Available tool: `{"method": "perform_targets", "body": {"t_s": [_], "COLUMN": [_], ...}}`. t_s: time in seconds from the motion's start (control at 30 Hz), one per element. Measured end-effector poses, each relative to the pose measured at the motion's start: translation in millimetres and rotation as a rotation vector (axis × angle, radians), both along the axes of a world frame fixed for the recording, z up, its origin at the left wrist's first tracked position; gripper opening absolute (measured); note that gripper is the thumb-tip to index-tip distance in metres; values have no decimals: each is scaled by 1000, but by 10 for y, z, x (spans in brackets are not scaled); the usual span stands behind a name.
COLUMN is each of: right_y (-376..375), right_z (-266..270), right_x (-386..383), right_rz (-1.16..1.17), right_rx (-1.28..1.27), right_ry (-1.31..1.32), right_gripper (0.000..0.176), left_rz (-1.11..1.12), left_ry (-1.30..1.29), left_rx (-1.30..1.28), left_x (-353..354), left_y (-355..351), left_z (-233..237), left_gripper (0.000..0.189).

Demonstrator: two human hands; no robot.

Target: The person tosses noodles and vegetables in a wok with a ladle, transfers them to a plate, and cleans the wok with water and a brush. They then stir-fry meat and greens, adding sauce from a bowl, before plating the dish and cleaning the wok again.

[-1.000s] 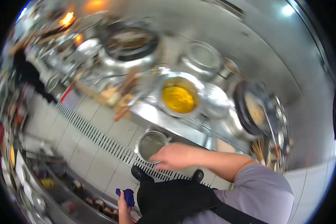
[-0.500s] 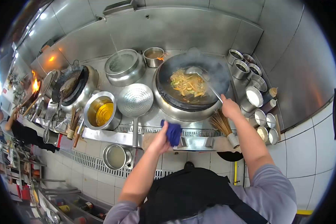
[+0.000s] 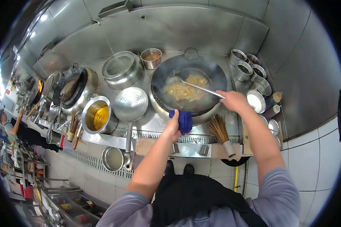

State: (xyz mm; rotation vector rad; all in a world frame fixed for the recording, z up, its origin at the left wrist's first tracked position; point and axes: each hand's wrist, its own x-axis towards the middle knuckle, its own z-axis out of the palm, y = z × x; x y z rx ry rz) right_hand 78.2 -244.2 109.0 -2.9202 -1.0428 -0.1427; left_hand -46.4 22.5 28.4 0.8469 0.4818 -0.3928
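The fingers of the right hand (image 3: 234, 101) are closed around the handle of a ladle (image 3: 202, 88), its bowl down in the wok (image 3: 216, 75) by the pale, shredded food (image 3: 185, 90). The left hand's fingers grip a bunched blue cloth (image 3: 184, 122) at the wok's near left rim; whether it presses on the metal is hard to tell. If the cloth slips or thins there, the rim could burn the left hand (image 3: 172, 126). A hard sweep of the ladle could throw food over the edge, and steam could hide food catching underneath.

On the steel table (image 3: 233, 123), a perforated strainer (image 3: 130, 104) lies left of the wok, its handle jutting past the near edge, where a forearm could knock it into the pot (image 3: 88, 121) of yellow liquid beside it. A bristle brush (image 3: 218, 126) rests near right. Metal walls (image 3: 182, 30) rise behind; far left, a co-worker (image 3: 12, 126) stands near a flame (image 3: 39, 86).
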Motion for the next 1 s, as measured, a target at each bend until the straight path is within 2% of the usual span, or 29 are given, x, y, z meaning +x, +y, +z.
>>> {"method": "perform_targets", "body": {"t_s": [0.07, 0.1, 0.17, 0.23, 0.27, 0.3, 0.37, 0.43, 0.47, 0.53, 0.57, 0.63, 0.67, 0.7, 0.77, 0.83, 0.9, 0.93, 0.97, 1.0], "right_y": [-38, -66, -157, -391, -452, -391, -95, 91, 118, -63, -201, -408, -236, -304, -12, 101, 71, -34, -127, -208], "right_z": [642, 750, 661, 382, 272, 289, 320, 278, 398, 628, 685, 655, 795, 519, 551, 420, 417, 479, 562, 763], "right_x": [-417, -590, -836, -887, -844, -834, -862, -992, -1119, -1250, -1146, -1200, -1198, -1098, -1092, -1168, -1227, -1313, -1365, -1415], "right_rz": [-154, -238, -319, -320, -291, -297, -527, -580, -558, -495, -492, -397, -459, -393, -529, -575, -611, -577, -542, -546], "right_rx": [-277, -256, -233, 257, 296, 297, 72, 79, 57, 82, 91, 65, 42, 77, -29, -7, 17, 65, 110, 140], "right_ry": [-56, -13, 35, 334, 406, 410, 358, 358, 389, 427, 411, 468, 492, 383, 310, 267, 199, 163, 132, 236], "right_gripper": [43, 43, 44, 44, 42, 42, 41, 41, 42, 43, 43, 43, 42, 42, 40, 40, 40, 40, 40, 40], "left_rz": [17, 38, 48, 70, 67, 67, 42, 137, 127, 405, 406, 417, 408, 397, 336, 384, 300, 232, 165, 224], "left_ry": [-7, -20, -41, -39, -37, 6, 169, 212, 232, 128, -60, 57, 117, 157, 89, 148, 250, 302, 272, 242], "left_rx": [-58, -104, -153, -174, -174, -167, -175, -73, -65, -136, -182, -193, -186, -175, -182, -65, 9, 39, 113, 63], "left_x": [-47, -36, -7, 54, 152, 291, 530, 657, 511, 54, -237, -470, -372, -119, 98, -202, -583, -744, -822, -756], "left_y": [-26, -26, -62, -94, -101, -115, -97, -186, -271, -443, -517, -581, -542, -448, -296, -349, -386, -390, -401, -422], "left_z": [-46, -49, -16, 83, 28, -94, -226, -433, -532, -153, 111, 509, 423, 303, -9, -146, -361, -223, -14, 116], "left_gripper": [57, 57, 56, 49, 49, 41, 19, 12, 12, 25, 31, 22, 15, 11, 13, 17, 26, 32, 27, 24]}}
